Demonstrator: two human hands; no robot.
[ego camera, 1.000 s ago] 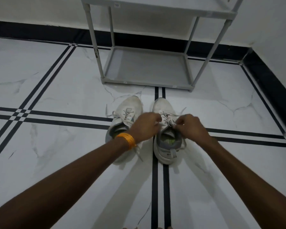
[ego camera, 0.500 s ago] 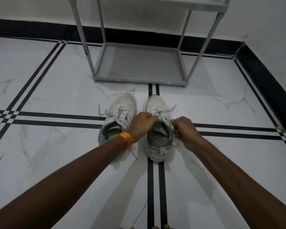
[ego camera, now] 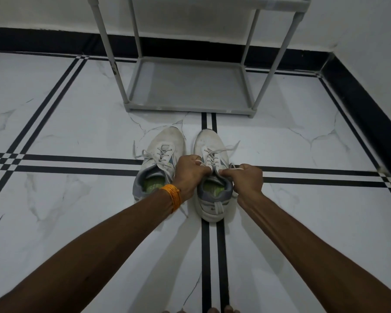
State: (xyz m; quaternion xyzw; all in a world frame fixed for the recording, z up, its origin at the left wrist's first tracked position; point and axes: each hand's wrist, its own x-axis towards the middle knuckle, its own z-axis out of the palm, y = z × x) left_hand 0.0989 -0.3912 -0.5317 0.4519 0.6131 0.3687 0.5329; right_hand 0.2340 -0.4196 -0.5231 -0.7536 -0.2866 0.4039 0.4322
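Two white sneakers with grey collars and green insoles stand side by side on the floor, toes pointing away from me. My left hand (ego camera: pixel 188 175), with orange bangles at the wrist, pinches a lace at the tongue of the right sneaker (ego camera: pixel 209 145). My right hand (ego camera: pixel 246 178) pinches the other lace end of that shoe on its right side. The left sneaker (ego camera: pixel 165 143) lies untouched with its laces loose and spread to the left.
A grey metal shoe rack (ego camera: pixel 190 85) stands just beyond the sneakers against the white wall, its bottom shelf bare. The floor (ego camera: pixel 66 199) is white marble tile with black stripe lines. A black skirting runs along the wall on the right. My toes show at the bottom edge.
Both hands have shifted slightly toward me along the right sneaker's tongue, still holding its laces. The camera has tilted, so shoes and rack sit lower in view.
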